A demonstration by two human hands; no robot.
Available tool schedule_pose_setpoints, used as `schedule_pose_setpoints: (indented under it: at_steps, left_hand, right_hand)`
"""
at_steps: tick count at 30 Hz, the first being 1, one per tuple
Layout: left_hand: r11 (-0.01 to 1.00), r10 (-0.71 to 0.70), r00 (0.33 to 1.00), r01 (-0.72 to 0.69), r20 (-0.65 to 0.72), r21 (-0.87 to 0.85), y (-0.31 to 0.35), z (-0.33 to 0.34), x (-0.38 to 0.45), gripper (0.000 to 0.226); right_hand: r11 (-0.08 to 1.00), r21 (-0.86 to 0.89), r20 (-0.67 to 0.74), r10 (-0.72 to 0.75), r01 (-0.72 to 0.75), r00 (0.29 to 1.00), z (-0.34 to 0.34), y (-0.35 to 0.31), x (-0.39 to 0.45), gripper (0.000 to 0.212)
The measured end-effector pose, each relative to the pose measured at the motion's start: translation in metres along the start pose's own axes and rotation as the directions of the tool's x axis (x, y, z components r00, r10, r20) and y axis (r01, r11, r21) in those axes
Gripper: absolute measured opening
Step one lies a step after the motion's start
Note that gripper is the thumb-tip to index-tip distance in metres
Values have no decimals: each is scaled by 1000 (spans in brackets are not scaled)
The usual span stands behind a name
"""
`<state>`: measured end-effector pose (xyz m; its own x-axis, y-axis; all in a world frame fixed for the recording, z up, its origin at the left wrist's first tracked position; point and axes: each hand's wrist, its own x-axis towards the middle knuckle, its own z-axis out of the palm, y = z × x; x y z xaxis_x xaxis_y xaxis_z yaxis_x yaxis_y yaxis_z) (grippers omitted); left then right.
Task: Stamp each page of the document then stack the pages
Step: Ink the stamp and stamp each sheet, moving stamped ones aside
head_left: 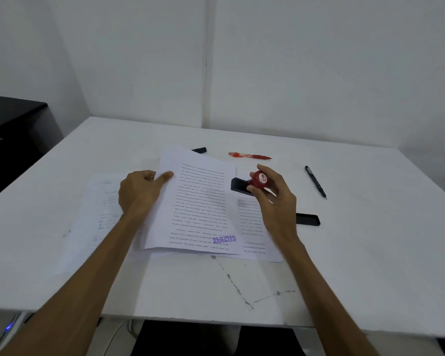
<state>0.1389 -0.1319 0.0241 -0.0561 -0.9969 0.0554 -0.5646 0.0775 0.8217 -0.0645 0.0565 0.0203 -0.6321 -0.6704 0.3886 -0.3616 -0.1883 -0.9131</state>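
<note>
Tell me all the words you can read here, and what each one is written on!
"TOP": white letters under a small arrow on the red stamp knob, held in the right hand.
"REJECTED": purple stamp mark near the bottom of the page that the left hand holds.
The printed lines on the pages are too small to read.
Any print on the red pen and black pen is too blurred.

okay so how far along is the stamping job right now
Done: the page in the left hand already bears a purple REJECTED mark. In hand: that page is being lifted aside, toward a sheet lying left; the right hand holds the stamp. Left: the page underneath shows no mark yet.
</note>
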Motion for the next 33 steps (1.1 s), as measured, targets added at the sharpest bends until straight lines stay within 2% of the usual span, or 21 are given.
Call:
schedule_pose_setpoints:
  at_steps: [7,11,15,21,26,29,33]
  left_hand:
    - [999,-38,996,39,-86,12,-47,-46,9,65]
    - [992,-21,985,41,-169,118,-68,-69,12,64]
    - [973,14,973,40,-231,228,-81,-84,15,59]
    - [965,72,966,-5,-247,263,-91,-87,14,51]
    - [973,80,956,-13,-281,232,-90,-82,15,62]
    - [966,147,949,-77,-280,245,-83,-75,16,57]
    - [934,337,933,-314,-128,170,-71,-56,17,45]
  right_hand:
    - [1000,-2,97,-5,5,995,33,-4,-14,46]
    - [1000,-8,132,0,1,991,45,-7,-19,46]
    - [1000,-5,135,-8,9,991,53,-10,-20,45]
    - [1000,-16,126,-10,12,992,54,-11,-23,45]
    - [1000,-25,116,-6,9,993,47,-11,-25,45]
    - [1000,-26,106,-10,13,994,40,-12,-26,45]
    - [999,-45,82,-15,18,996,27,-10,-27,45]
